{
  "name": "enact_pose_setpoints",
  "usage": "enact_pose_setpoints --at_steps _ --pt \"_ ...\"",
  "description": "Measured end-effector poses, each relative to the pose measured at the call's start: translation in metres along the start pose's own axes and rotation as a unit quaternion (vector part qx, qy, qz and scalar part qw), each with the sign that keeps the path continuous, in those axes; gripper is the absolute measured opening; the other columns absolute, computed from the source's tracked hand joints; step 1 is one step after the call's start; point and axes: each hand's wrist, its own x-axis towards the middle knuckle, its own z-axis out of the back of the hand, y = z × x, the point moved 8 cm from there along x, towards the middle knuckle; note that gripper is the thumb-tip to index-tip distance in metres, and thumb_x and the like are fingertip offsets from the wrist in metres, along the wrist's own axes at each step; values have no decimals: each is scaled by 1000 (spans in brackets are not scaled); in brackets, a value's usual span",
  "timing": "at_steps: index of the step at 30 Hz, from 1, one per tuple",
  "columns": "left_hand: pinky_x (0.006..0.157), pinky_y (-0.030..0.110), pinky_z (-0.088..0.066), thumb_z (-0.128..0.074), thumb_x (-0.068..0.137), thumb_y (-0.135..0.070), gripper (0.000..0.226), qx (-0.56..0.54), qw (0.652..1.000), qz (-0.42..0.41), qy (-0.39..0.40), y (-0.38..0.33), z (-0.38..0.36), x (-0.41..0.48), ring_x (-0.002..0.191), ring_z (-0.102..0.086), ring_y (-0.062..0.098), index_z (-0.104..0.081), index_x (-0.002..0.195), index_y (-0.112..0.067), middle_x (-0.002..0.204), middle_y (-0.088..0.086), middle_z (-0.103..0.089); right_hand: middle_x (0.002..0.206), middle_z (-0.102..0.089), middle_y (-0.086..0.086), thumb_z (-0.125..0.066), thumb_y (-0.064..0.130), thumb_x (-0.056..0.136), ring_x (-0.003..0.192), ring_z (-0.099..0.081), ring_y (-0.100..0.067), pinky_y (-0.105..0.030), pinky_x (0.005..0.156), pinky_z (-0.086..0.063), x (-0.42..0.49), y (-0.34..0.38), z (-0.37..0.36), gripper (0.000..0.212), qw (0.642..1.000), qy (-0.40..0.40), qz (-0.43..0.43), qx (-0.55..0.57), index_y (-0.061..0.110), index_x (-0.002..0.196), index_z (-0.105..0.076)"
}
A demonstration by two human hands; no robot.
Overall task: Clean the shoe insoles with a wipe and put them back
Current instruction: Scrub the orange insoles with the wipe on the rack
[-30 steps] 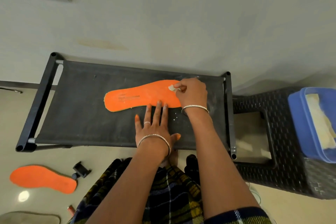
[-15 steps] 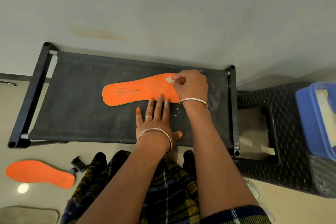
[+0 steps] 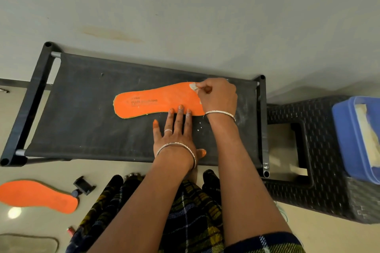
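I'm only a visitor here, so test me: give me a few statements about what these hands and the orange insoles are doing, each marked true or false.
1. An orange insole lies on the black rack. True.
2. The right hand pinches a small wipe against that insole. True.
3. The left hand lifts the insole off the rack. False: it lies flat, with its fingertips on the insole's near edge.
4. The second insole is on the rack too. False: it lies on the floor, lower left.
5. The blue tub sits on the black woven stool. True.
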Motion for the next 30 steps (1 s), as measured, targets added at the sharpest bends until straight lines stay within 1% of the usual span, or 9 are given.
enact_pose_setpoints --at_steps 3,5,8,12,15,19,26,28,30 --pt "119 59 8 -40 95 -66 102 -7 1000 -3 4 1 1 -1 143 36 23 37 146 -22 151 -1 46 99 -73 4 -66 18 86 98 -66 -22 -24 74 -45 1 -18 17 14 996 -54 -72 -18 28 89 -76" --pt "119 59 8 -40 95 -65 102 -8 1000 -6 5 2 0 -1 143 36 23 37 146 -22 151 -1 46 97 -73 2 -63 13 85 97 -66 -24 -26 73 -44 -1 -21 23 16 992 -80 -93 -28 25 87 -74" --pt "118 60 8 -40 95 -65 103 -2 1000 -11 6 3 0 -1 143 36 23 38 146 -23 151 -1 46 99 -72 2 -59 9 86 99 -64 -24 -29 79 -46 -3 -5 12 21 997 -52 -52 -23 23 89 -74" --pt "118 60 8 -40 94 -66 102 7 1000 -11 15 6 0 -1 143 36 24 39 145 -25 150 1 47 97 -75 2 -66 15 85 94 -68 -22 -36 87 -53 -4 16 -9 16 999 17 28 -1 24 91 -78" --pt "118 60 8 -41 94 -67 102 -2 1000 -7 22 9 0 -3 144 35 23 39 145 -30 149 1 48 96 -74 4 -70 24 85 96 -67 -22 -29 85 -51 2 -4 9 8 999 -15 -31 -17 26 88 -77" --pt "118 61 8 -41 94 -68 101 1 1000 -7 29 13 0 -4 143 36 24 39 144 -32 148 0 50 100 -73 0 -62 12 87 100 -65 -25 -30 81 -48 3 -20 24 17 994 -59 -88 -36 23 89 -75" --pt "118 61 8 -39 94 -68 100 11 999 -15 36 13 1 -4 144 35 25 39 144 -32 149 1 49 97 -75 4 -70 19 86 92 -68 -20 -36 85 -54 -2 13 -6 12 999 20 34 2 24 92 -79" --pt "118 61 8 -39 94 -68 99 11 999 -17 38 14 2 -4 144 35 25 38 145 -32 149 1 48 97 -75 4 -71 26 85 96 -67 -22 -32 84 -54 2 0 4 9 1000 4 -10 -17 27 88 -79" --pt "118 61 9 -39 94 -67 99 9 999 -17 38 16 2 -4 144 35 25 38 145 -32 150 0 48 92 -74 0 -69 23 81 95 -67 -27 -28 77 -50 5 -18 18 8 996 -27 -75 -28 24 81 -77"
